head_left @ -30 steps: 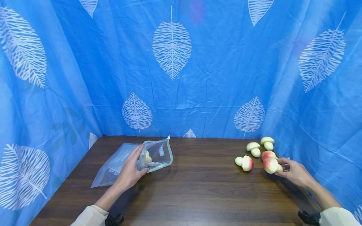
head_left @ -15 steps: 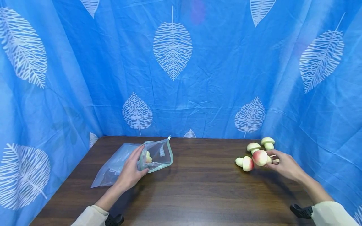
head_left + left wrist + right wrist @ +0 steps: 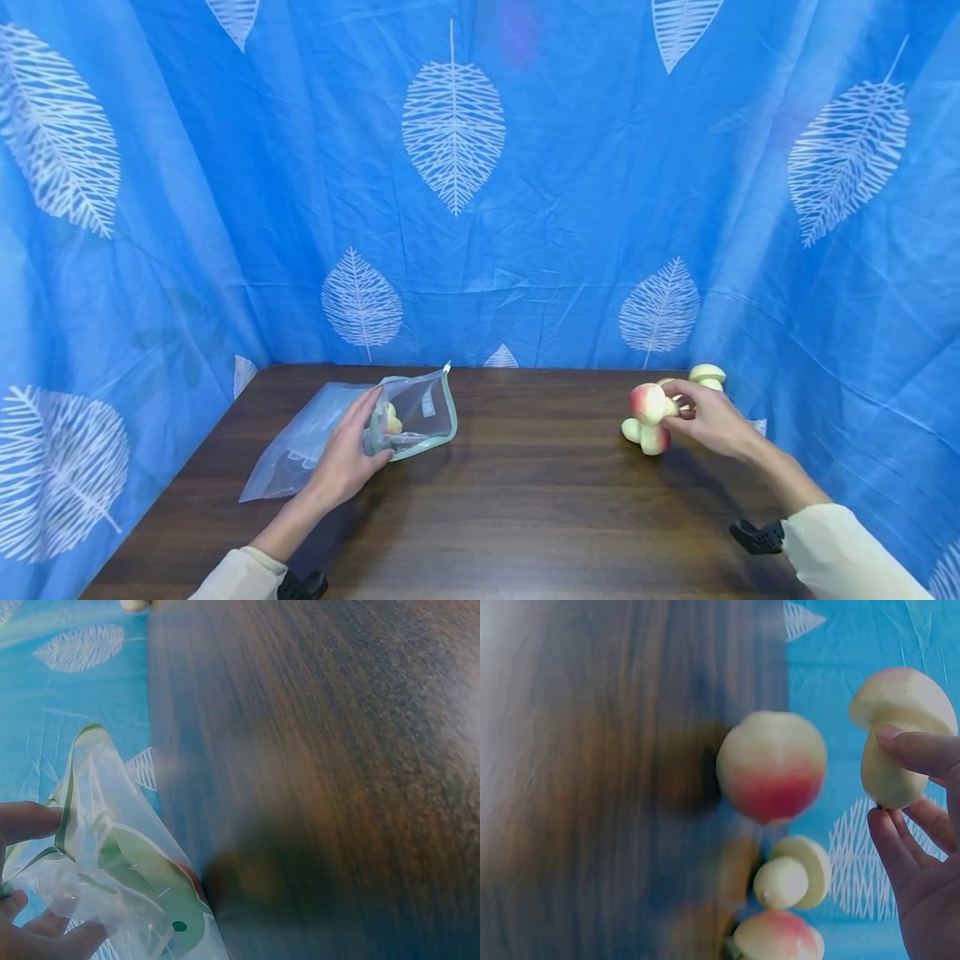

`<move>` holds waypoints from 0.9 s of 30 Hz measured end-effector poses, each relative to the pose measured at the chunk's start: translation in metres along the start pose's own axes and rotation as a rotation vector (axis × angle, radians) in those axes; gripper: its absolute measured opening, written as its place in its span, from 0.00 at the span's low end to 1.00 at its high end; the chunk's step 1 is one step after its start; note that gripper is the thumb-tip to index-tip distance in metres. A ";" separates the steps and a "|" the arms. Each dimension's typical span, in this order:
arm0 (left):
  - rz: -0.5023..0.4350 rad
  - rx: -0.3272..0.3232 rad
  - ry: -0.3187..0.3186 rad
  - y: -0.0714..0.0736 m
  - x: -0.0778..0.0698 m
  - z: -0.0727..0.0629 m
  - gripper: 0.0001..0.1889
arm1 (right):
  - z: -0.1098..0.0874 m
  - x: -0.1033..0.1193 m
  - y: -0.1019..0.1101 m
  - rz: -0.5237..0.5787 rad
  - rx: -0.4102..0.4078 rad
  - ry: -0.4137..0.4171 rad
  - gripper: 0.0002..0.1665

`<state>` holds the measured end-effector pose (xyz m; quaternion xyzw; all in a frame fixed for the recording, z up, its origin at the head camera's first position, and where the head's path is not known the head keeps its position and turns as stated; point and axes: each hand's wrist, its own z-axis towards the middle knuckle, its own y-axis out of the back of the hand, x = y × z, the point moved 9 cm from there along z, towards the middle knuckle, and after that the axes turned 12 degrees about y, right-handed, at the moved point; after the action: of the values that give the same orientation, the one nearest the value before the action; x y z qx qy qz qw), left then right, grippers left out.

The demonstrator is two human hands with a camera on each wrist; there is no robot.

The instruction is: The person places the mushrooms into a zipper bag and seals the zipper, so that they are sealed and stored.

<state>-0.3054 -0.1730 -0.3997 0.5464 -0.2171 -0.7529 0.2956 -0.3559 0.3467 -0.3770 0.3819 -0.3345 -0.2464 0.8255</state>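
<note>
My right hand pinches a mushroom, a model with a pale stem and a red-blushed cap, by its stem above the table. In the right wrist view the thumb lies across the stem of this mushroom, with fingertips at its base. Below the held one, another mushroom lies on the wood. At left, my left hand grips the mouth of a clear zip bag, which gapes toward the right. Inside the bag shows a pale mushroom. The bag's green rim runs between the fingers.
A pale mushroom sits at the table's back right corner, and one more is mostly hidden behind the right hand. The dark wooden table ends at a blue leaf-patterned curtain behind and on both sides.
My right hand has lifted the red-capped mushroom and carried it leftward, over the others. The left hand and the bag have stayed in place.
</note>
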 end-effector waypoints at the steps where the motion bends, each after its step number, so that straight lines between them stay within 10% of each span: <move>1: -0.002 0.000 0.001 0.000 0.000 0.000 0.50 | 0.004 0.003 -0.003 0.013 0.004 0.006 0.21; 27: 0.001 0.007 -0.018 0.000 -0.006 0.000 0.50 | 0.070 0.051 -0.079 0.128 -0.011 0.092 0.24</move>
<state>-0.3039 -0.1695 -0.3956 0.5404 -0.2227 -0.7569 0.2923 -0.3862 0.2338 -0.3872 0.3662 -0.3186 -0.1773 0.8561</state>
